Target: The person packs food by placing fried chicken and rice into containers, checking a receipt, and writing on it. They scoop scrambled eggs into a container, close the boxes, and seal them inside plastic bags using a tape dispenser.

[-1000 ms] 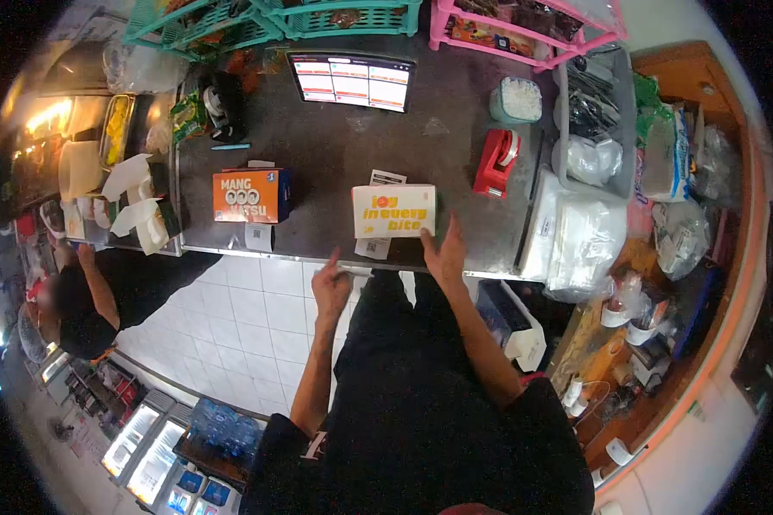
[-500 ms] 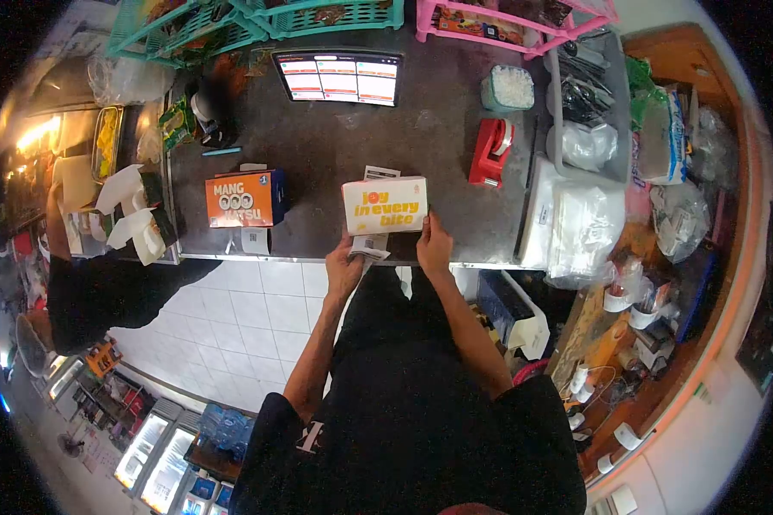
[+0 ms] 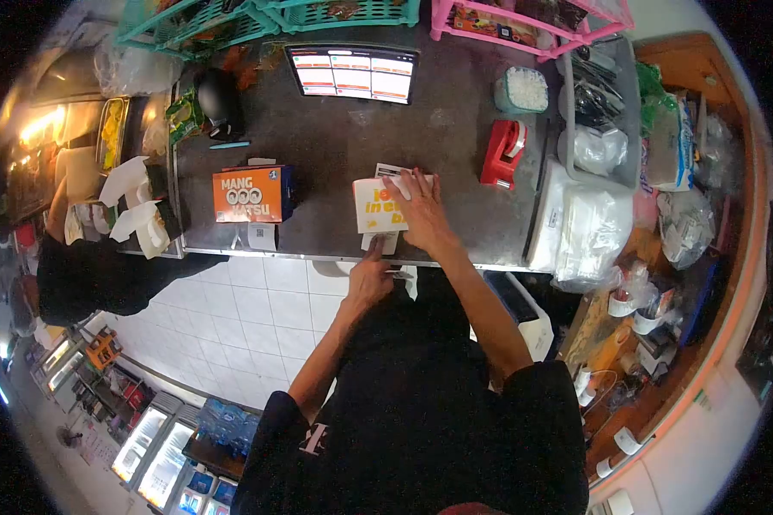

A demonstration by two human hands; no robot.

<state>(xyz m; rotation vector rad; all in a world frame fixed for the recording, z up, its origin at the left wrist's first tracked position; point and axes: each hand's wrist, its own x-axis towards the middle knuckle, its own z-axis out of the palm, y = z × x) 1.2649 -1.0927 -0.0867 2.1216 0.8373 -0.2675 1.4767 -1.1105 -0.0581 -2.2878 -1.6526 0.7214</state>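
Observation:
On the counter lies a white box with yellow lettering, partly covered by my right hand. That hand rests flat on its top with the fingers stretched out. A printed paper slip shows below the box and a bit of paper sticks out above it. At the counter's front edge my left hand has a finger on the slip, and a white paper end shows between its fingers. To the left stands an orange-and-blue box with a printed slip under it.
A tablet stands at the back. On the right are a red tape dispenser, a tub of white pieces, a grey bin and plastic bags. Another person's dark sleeve is at left, near open cartons.
My right hand has moved from the box's right side onto its top. My left hand has dropped lower, off the box's edge, to the slip. The view has shifted slightly.

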